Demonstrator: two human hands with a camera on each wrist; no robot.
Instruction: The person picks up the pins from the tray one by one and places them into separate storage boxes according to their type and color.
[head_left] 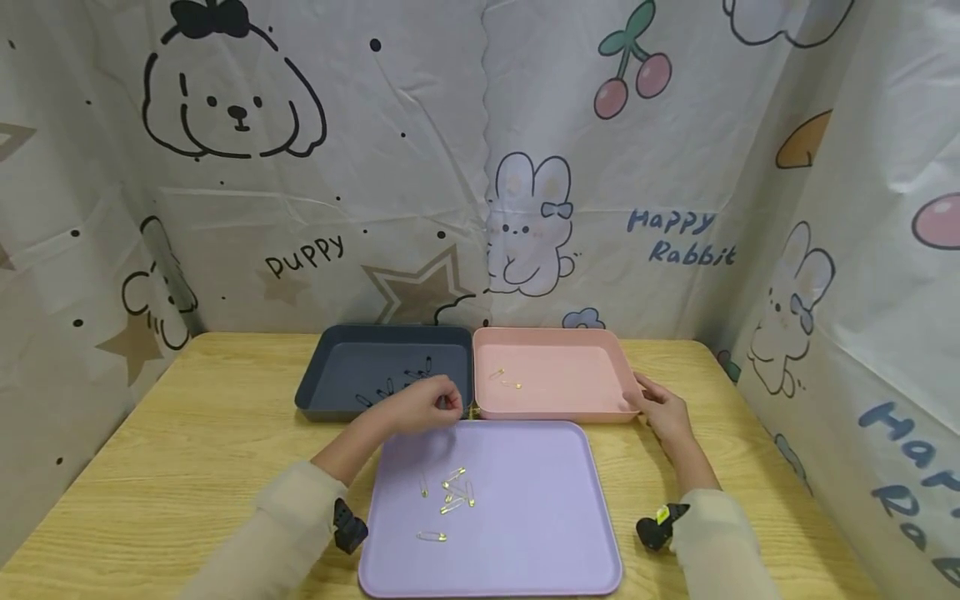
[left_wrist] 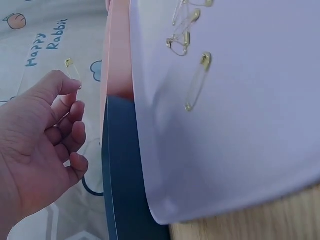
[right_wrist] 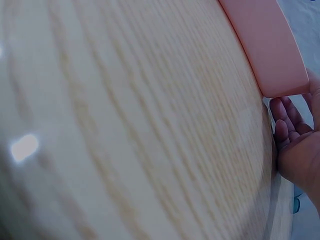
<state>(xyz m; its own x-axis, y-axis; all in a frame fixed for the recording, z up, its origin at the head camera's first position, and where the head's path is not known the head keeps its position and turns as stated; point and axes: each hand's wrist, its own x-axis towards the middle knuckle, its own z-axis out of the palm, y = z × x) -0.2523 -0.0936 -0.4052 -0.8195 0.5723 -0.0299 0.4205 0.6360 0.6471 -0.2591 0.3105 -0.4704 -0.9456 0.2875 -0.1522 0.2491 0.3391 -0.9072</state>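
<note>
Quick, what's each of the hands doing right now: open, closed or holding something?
Left hand: holding a gold safety pin, pinched at its lower end.
Right hand: holding the pink tray at its right end.

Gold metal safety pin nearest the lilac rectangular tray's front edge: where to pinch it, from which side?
Likely best across the middle of that gold metal safety pin, from above on the near side. It lies flat, lengthwise left to right, offering both long sides; the cluster of gold pins sits beyond it, so a near-side approach should leave those undisturbed.
</note>
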